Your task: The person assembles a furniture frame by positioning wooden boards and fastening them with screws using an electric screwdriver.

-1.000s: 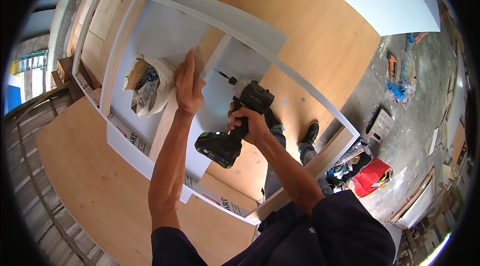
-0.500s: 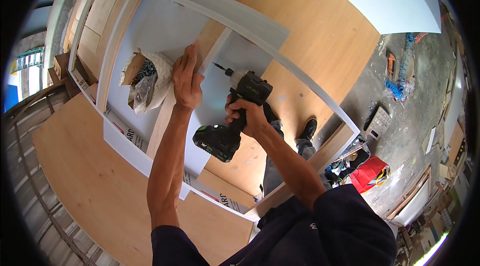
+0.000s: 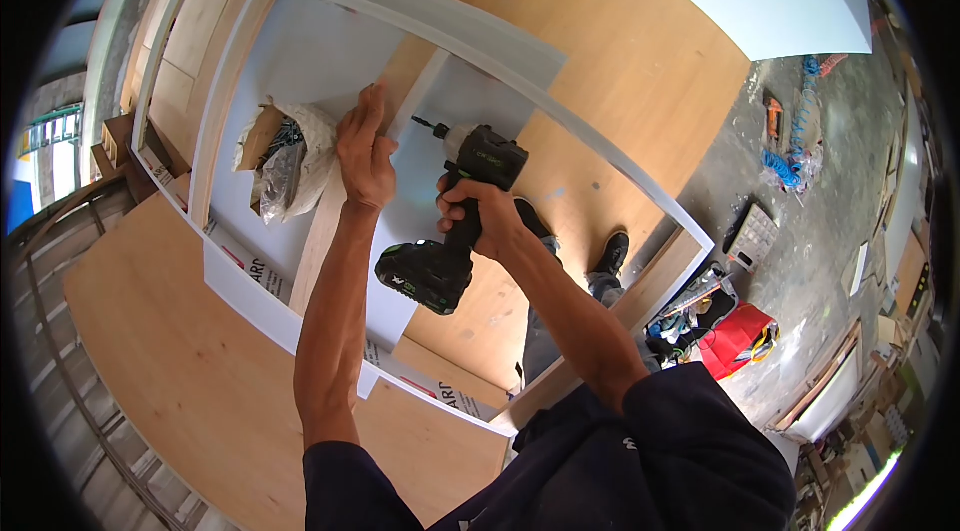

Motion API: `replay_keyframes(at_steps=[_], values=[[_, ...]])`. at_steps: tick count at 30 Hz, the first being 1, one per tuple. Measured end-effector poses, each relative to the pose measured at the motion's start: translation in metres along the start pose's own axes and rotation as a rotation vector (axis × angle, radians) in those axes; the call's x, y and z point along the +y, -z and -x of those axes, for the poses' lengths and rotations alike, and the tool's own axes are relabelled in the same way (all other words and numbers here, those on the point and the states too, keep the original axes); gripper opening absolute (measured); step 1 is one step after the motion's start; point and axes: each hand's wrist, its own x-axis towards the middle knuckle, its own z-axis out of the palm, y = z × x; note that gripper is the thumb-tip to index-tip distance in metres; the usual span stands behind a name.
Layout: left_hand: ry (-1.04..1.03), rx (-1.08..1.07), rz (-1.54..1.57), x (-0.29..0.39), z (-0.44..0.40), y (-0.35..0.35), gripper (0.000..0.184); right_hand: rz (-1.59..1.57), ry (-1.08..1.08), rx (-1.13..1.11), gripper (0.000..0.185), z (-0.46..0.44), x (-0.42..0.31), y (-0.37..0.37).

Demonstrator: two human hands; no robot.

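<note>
Gray floor [image 3: 850, 161] beyond; right hand [image 3: 490, 216] hugs a drill [image 3: 486, 156]; left hand [image 3: 366, 163], fingers straight, touches a board [image 3: 406, 69]. Probably aiming, so keep steady.

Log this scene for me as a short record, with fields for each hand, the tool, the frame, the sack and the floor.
Left hand: open, laid along the wooden divider, holding nothing
Right hand: wrapped around the grip of the power driver
Power driver: black, bit fitted and aimed toward the divider; contact unclear
Wooden divider: crosses the frame between the sack and the driver
Frame: white-edged, with wooden members
Sack: open, left of the left hand, with a clear plastic bag inside
Floor: blue coiled hose, red bag
</note>
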Motion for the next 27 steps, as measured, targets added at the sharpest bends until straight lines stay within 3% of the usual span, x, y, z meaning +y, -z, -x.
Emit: replay_keyframes(at_steps=[13,16,18,21,23,25,26,27], values=[[0.007,0.044,-0.055,-0.001,-0.002,-0.002,0.065,0.090,0.017,-0.017,0.018,-0.005,-0.002,0.003],[0.048,-0.059,-0.144,-0.002,0.003,-0.003,0.066,0.060,0.021,-0.055,0.019,0.003,0.003,0.004],[0.006,-0.033,-0.235,-0.009,0.010,-0.005,0.068,-0.023,0.044,-0.057,0.029,0.015,0.003,0.002],[-0.094,0.221,-0.189,0.018,0.004,0.021,0.053,0.012,0.096,-0.093,0.036,0.062,-0.002,0.020],[-0.205,0.468,0.022,0.020,0.004,0.054,0.028,0.067,0.131,-0.124,0.037,0.104,-0.010,0.037],[0.088,0.664,-0.032,0.017,-0.011,0.095,0.014,0.156,0.157,-0.097,0.038,0.152,-0.019,0.042],[0.560,0.554,0.141,0.006,-0.020,0.110,0.014,0.200,0.163,-0.077,0.039,0.170,-0.023,0.047],[0.627,0.443,0.106,-0.014,-0.024,0.120,0.016,0.248,0.173,-0.038,0.039,0.184,-0.026,0.055]])
